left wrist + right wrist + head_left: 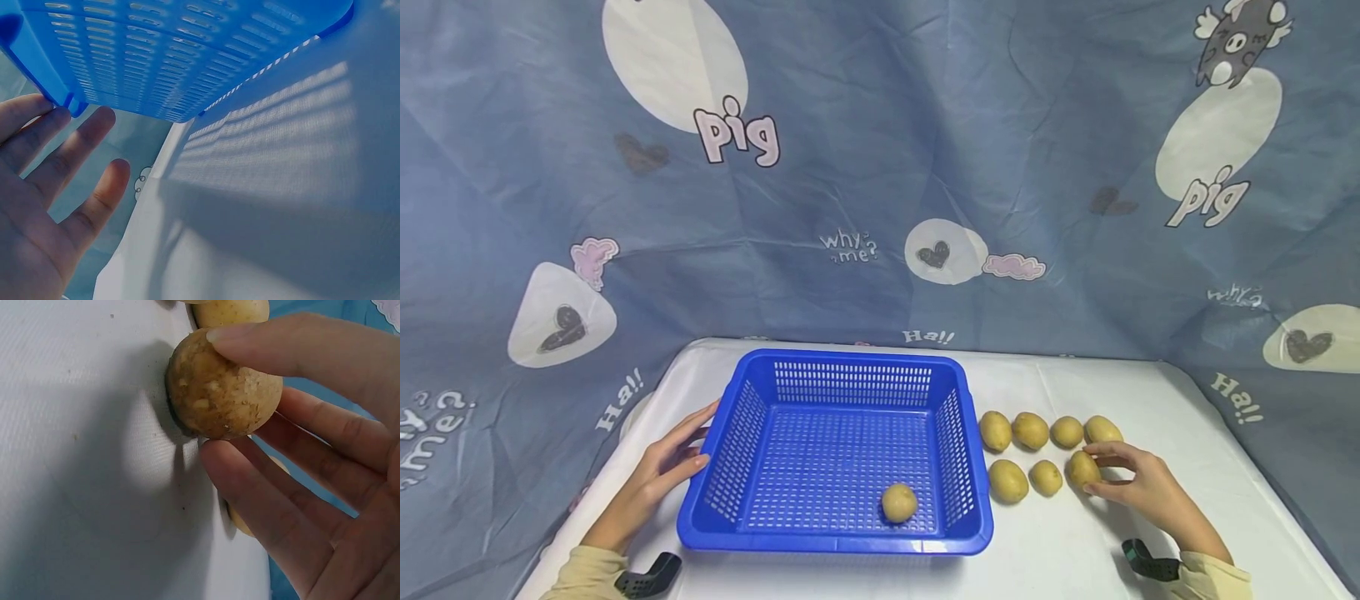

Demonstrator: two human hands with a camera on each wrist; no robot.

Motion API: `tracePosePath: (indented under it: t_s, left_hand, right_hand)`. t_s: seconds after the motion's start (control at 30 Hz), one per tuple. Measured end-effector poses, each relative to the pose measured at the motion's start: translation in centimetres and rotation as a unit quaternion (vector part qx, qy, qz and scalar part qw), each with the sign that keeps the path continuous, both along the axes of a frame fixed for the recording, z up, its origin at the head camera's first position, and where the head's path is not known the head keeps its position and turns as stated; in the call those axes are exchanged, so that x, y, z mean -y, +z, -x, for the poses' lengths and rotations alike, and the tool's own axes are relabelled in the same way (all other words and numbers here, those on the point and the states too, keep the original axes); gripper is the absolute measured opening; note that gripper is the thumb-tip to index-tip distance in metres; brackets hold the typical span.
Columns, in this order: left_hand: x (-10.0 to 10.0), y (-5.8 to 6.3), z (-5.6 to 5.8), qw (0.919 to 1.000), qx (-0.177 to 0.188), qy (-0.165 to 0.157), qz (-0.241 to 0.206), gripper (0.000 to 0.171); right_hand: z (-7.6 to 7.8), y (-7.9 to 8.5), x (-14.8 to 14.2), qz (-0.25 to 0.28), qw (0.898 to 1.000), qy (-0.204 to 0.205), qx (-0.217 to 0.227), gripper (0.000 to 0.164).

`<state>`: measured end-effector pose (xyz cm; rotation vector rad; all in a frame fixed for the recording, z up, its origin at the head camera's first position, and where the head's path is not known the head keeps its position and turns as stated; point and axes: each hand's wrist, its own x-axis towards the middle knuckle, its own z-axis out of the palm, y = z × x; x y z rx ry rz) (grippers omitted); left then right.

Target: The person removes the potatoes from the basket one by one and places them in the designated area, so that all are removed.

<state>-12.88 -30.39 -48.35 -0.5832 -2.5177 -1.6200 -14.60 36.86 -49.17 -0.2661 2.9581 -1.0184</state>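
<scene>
A blue perforated plastic basket [835,544] stands on the white table, with one potato [898,503] lying inside near its front right. At the basket's left rim, my left hand [651,475] touches the edge with its fingertips; in the left wrist view the fingers [94,137] are spread and fairly straight beside the slotted wall. To the right, my right hand [1138,482] pinches a potato [1082,471] between thumb and fingers. The right wrist view shows this potato [222,394] close up, with brown patches on its skin; whether it still touches the table I cannot tell.
Right of the basket, several more potatoes lie in two rows, among them a back-row potato [1030,431] and a front-row potato [1008,481]. A blue printed cloth [850,192] hangs behind the white table [1037,558].
</scene>
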Motion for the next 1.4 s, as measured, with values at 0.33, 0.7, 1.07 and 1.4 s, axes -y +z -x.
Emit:
tracePosePath:
  t_s: [0.33, 0.7, 1.07, 1.4]
  left_hand:
    - [0.06, -0.07, -0.05, 1.0000, -0.001, 0.003, 0.005, 0.063]
    - [0.04, 0.04, 0.04, 1.0000, -0.001, -0.001, 0.000, 0.064]
    - [0.04, -0.07, 0.03, 1.0000, 0.000, -0.002, -0.002, 0.063]
    - [-0.05, 0.00, -0.02, 0.9999, -0.005, -0.008, -0.010, 0.063]
  right_hand:
    - [0.31, -0.76, 0.34, 0.057, 0.998, 0.015, 0.015, 0.055]
    - [0.25, -0.64, 0.07, 0.074, 0.996, 0.017, 0.040, 0.054]
    - [0.27, -0.64, -0.09, 0.067, 0.997, 0.002, 0.031, 0.050]
    - [0.23, -0.50, -0.20, 0.017, 0.999, -0.007, 0.036, 0.050]
